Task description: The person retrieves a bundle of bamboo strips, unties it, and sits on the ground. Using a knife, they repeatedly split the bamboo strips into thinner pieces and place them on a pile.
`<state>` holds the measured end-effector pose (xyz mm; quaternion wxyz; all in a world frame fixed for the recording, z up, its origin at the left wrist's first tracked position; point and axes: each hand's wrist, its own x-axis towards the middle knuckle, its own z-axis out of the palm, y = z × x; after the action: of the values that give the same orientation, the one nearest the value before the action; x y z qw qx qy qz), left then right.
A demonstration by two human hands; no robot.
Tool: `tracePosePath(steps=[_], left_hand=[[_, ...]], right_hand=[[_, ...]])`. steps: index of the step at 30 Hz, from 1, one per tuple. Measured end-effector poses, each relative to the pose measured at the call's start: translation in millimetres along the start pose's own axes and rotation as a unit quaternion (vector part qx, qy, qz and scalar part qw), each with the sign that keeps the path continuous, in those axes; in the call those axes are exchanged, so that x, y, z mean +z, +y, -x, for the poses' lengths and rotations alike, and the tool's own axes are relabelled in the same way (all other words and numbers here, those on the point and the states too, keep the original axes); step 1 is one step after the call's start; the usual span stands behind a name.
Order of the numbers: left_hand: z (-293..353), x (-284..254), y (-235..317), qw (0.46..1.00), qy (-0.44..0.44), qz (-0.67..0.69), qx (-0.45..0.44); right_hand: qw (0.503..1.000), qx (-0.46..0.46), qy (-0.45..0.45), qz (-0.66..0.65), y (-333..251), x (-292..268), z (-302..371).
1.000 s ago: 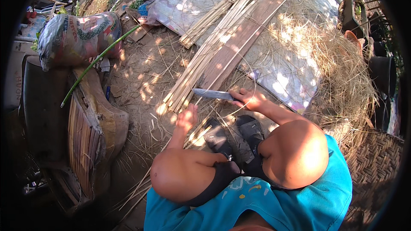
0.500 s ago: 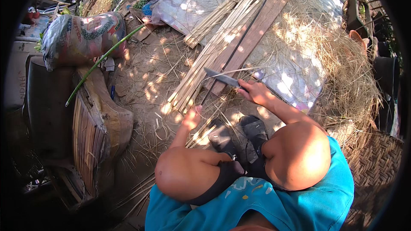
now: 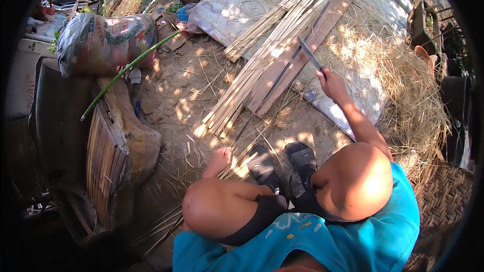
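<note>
My right hand (image 3: 334,86) is closed around the handle of a long-bladed knife (image 3: 310,55). Its blade points up and away, over the brown wooden plank (image 3: 322,26). A long, thin dark strip (image 3: 283,72) lies lengthwise along that plank, and its near end reaches my left hand (image 3: 220,161). The fingers of my left hand are closed on that end, in front of my left knee. Just left of the plank, several pale split bamboo strips (image 3: 252,83) lie in a long bundle.
A stuffed sack (image 3: 108,43) and a green stalk (image 3: 128,68) rest on a worn wooden piece (image 3: 138,138) at left. Dry shavings (image 3: 403,90) heap up at right, over a pale sheet (image 3: 227,10). Woven matting (image 3: 443,206) lies at lower right. My sandalled feet (image 3: 302,161) are close by.
My right hand has swung the knife up and away along the plank, its blade now pointing farther from me. My left hand has drawn back slightly toward me with the dark strip.
</note>
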<state>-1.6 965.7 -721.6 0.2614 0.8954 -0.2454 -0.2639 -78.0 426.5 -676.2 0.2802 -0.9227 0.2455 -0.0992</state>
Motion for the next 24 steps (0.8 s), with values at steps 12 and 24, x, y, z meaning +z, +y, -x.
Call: tracePosePath(steps=[12,24], left_hand=[[-5.2,-1.7,34.6,0.993,-0.002,-0.117,0.017],[70.9,-37.3,-82.3,0.965,-0.086,0.097,-0.229]], right_hand=[[0.981,0.095,0.090,0.142,103.7,-35.0,-50.5],[0.996,-0.057,-0.062,-0.013,-1.5,34.7,25.4]])
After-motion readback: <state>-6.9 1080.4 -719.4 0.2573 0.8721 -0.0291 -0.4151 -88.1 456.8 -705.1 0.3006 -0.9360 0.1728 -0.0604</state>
